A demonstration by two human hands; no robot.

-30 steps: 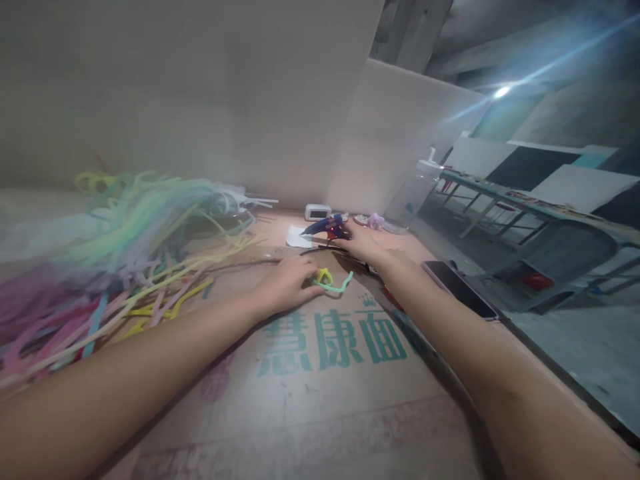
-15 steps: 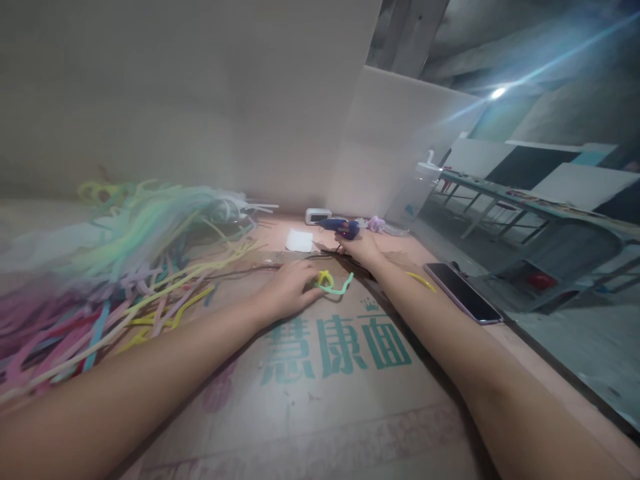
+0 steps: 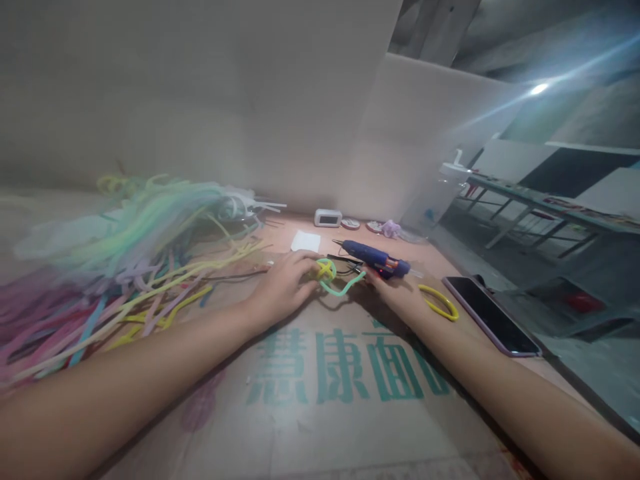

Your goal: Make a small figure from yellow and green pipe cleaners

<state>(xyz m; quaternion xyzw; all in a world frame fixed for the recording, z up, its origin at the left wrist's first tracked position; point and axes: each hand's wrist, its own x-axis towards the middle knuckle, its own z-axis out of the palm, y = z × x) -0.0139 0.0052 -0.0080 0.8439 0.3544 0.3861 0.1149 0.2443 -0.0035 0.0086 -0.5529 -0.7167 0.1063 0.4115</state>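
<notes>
My left hand (image 3: 287,283) is closed, thumb and fingers pinching a small yellow and green pipe-cleaner piece (image 3: 327,270). From this piece a loose light-green end curves out to the right. My right hand (image 3: 393,290) is wrapped around the handle of a blue glue gun (image 3: 373,255), its nozzle pointing left past the pipe-cleaner piece. A small red light glows near the handle, which is mostly hidden by the hand. Beside my right wrist lies a bent yellow pipe cleaner (image 3: 440,308).
Loose coloured pipe cleaners (image 3: 135,253) are heaped at the left. A white paper square (image 3: 306,241) and a small white digital device (image 3: 328,218) sit toward the back. At the right edge rests a phone (image 3: 490,317). Printed cardboard (image 3: 310,427) covers the tabletop.
My right hand has brought the glue gun nearer to me, closer to the pipe-cleaner piece. My left hand keeps its pinch on that piece. The view has swung slightly left.
</notes>
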